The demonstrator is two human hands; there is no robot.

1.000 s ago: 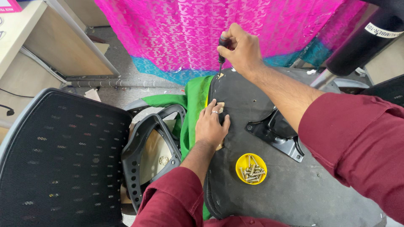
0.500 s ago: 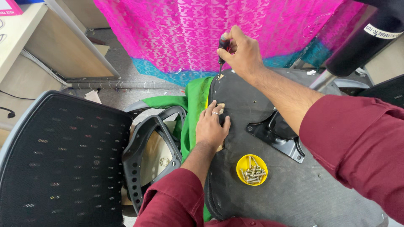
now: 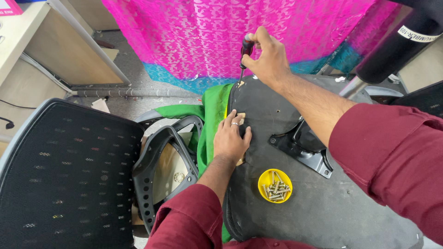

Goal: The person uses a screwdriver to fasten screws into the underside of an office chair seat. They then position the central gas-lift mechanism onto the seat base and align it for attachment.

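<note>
The screwdriver (image 3: 244, 55) stands tip-down at the far edge of the upturned chair seat (image 3: 323, 216), right hand (image 3: 267, 57) clenched round its handle, left hand (image 3: 233, 138) pressed flat – a slipped tip could jab it, or the seat tip the yellow screw dish (image 3: 275, 186).

Little has changed. The right hand (image 3: 267, 60) has turned slightly on the screwdriver (image 3: 245, 50), its thumb now lying higher over the handle's top. The left hand (image 3: 232, 140) has edged a touch toward the seat base (image 3: 323, 207) centre.
</note>
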